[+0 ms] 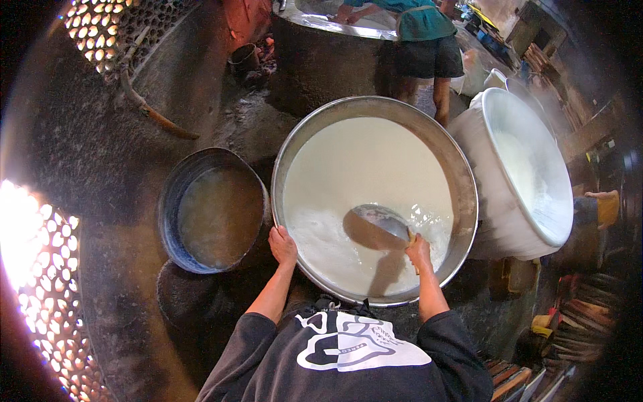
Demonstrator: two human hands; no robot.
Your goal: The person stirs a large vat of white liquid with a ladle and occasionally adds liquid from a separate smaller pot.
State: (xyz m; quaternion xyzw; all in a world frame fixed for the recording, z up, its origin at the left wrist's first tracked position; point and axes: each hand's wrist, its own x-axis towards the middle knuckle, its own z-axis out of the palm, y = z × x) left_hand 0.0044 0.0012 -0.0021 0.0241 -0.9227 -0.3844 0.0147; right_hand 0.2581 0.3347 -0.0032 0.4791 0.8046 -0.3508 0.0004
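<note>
A wide metal basin [293, 130] full of creamy white liquid [368, 167] stands right in front of me. My right hand [419, 252] is closed round the short handle of a shallow, rounded metal scoop [385, 221]. The scoop hangs tilted just over the liquid, at the right of the basin's near half, and casts a dark shadow on it. Small bubbles and ripples show on the surface beside the scoop. At the basin's left rim, my left hand [283, 246] grips the edge; its fingertips are partly hidden.
To the left stands a dark round tub [175, 251] holding brownish liquid. A large white tub [499, 161] steams at the right. Beyond the basin another person [425, 33] leans over a big vat [321, 50]. Stacked wood [589, 321] lies at the lower right; a hose [164, 120] lies far left.
</note>
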